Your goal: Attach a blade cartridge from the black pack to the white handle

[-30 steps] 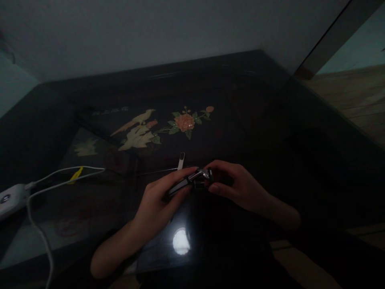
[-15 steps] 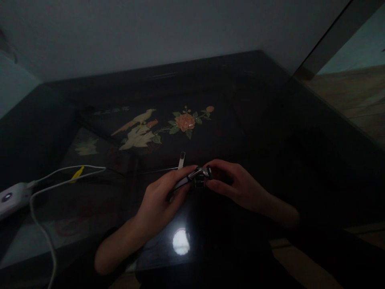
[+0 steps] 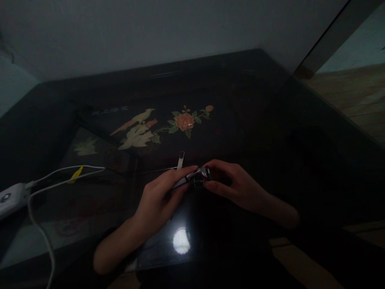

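Metal tool (image 3: 194, 180), small and shiny, sits between both hands just above the dark glossy table (image 3: 270, 132); the dim light does not let me tell exactly what kind of tool it is, only that it has a slim silvery body ending in a blockier head. The left hand (image 3: 159, 200) is curled about the slim end, fingers stretched along its length and closed on it. The right hand (image 3: 233, 184) meets it from the other side, thumb and fingertips pinched on the blocky head, the remaining fingers loosely bent. Both forearms run back toward the near edge of the table. Just beyond the tool, toward the wall, a small pale strip-shaped piece (image 3: 181, 159) lies on the tabletop, close to the left fingertips but apart from them. Nearer the viewer than the tool, a round bright reflection (image 3: 181, 241) shines on the glass surface. Farther behind the tool, the tabletop carries an inlaid picture: an orange flower (image 3: 184, 121) with green leaves and a pale bird (image 3: 136, 120) to its left. Well off to the left of the tool, a white cable (image 3: 45, 188) loops across the table to a white device (image 3: 10, 198) at the picture's edge, with a yellow tag (image 3: 74, 175) beside the cable.
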`<state>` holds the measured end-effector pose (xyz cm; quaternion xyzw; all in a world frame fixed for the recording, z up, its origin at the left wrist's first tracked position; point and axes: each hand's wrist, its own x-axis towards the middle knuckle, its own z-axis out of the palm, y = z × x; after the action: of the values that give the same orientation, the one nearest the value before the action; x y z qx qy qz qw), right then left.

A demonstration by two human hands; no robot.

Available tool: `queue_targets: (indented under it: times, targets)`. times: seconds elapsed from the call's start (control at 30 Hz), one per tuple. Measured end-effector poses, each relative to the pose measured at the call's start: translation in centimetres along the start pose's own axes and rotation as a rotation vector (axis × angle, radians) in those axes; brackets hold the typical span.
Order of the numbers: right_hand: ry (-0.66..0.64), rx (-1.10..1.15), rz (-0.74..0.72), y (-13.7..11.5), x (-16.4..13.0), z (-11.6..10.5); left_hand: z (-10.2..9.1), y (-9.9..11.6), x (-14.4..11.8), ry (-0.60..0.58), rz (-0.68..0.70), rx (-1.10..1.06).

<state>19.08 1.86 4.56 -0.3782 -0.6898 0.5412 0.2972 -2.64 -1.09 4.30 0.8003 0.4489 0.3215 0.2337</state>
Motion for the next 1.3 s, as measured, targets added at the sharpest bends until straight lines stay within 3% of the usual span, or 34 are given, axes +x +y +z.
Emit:
queue_targets:
  times: [0.53, 1.03, 1.3]
  targets:
    - [0.003, 0.042, 0.016, 0.07, -0.02, 0.19, 0.01, -0.06, -0.29, -0.038, 0.047, -0.024]
    - [0.029, 0.060, -0.009, 0.01, 0.02, 0.26, 0.27, -0.13, -0.30, 0.019, 0.064, 0.045]
    - [0.067, 0.042, 0.025, -0.19, 0.14, -0.06, 0.17, 0.22, -0.15, 0.085, -0.167, -0.060]
